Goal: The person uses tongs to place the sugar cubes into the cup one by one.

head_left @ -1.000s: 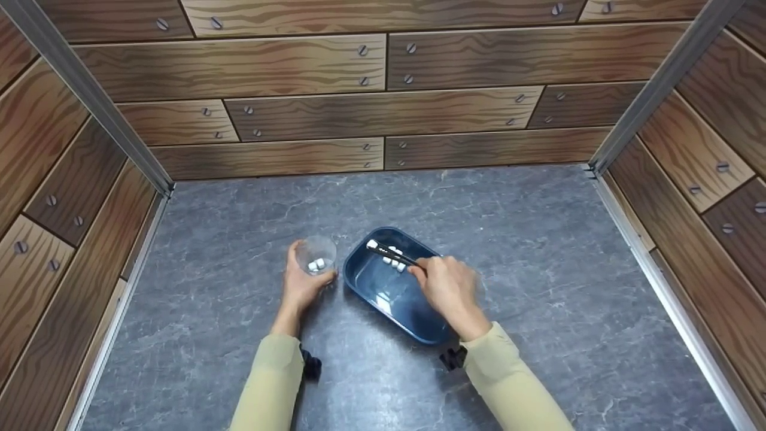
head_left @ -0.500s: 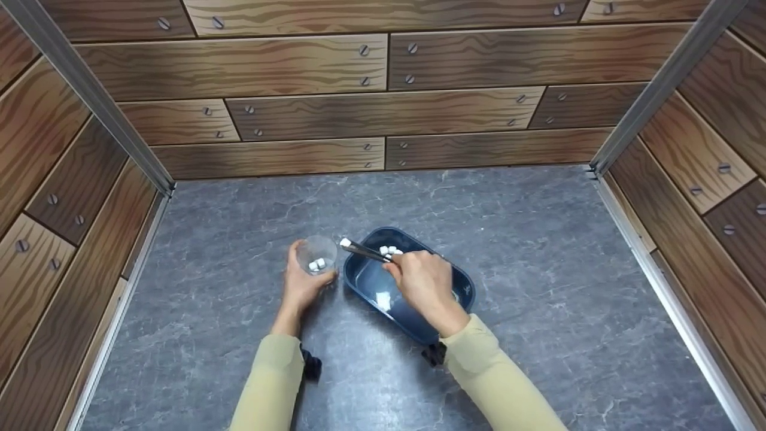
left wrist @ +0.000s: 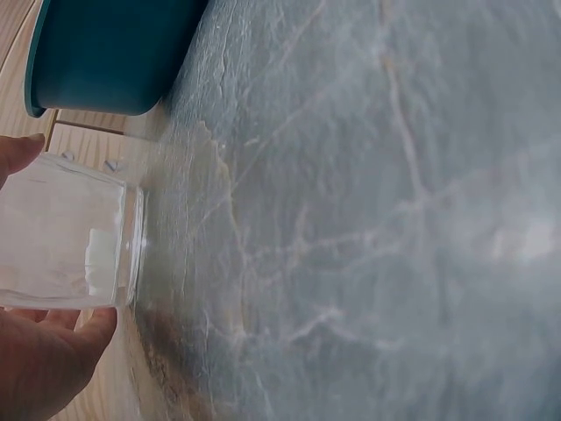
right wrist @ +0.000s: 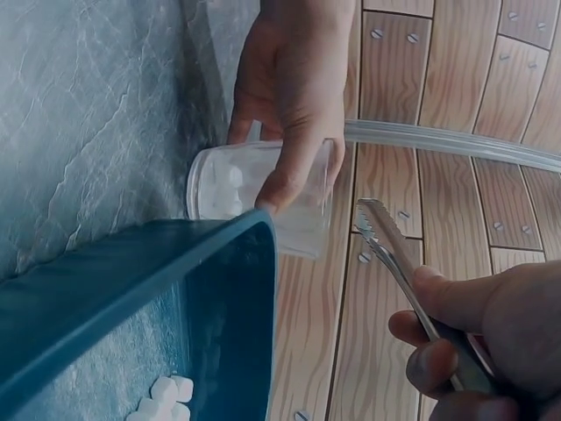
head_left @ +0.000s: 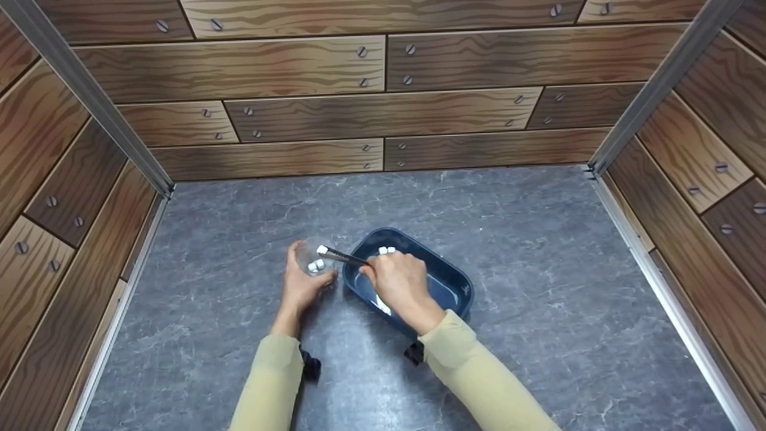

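Note:
My left hand [head_left: 299, 281] holds a clear cup [left wrist: 53, 228] between thumb and fingers, its base on the grey surface. A few small white pieces [left wrist: 101, 263] like mini marshmallows lie at the cup's bottom. My right hand [head_left: 398, 284] grips metal tongs [right wrist: 394, 259] with serrated tips. A white piece [head_left: 322, 249] sits at the tongs' tips, over the cup's mouth in the head view. Under the right hand stands a deep blue tray [head_left: 449, 272]; more white pieces [right wrist: 162, 403] lie inside it, partly hidden by the hand in the head view.
The tray's raised wall [right wrist: 232, 263] stands close beside the cup. Wood-patterned panels [head_left: 383, 114] enclose the back and both sides. Grey marbled surface [head_left: 538, 239] extends around the tray and cup.
My right hand has moved left with the tongs, carrying a white piece from above the tray to over the cup. My left hand and the cup have stayed in place.

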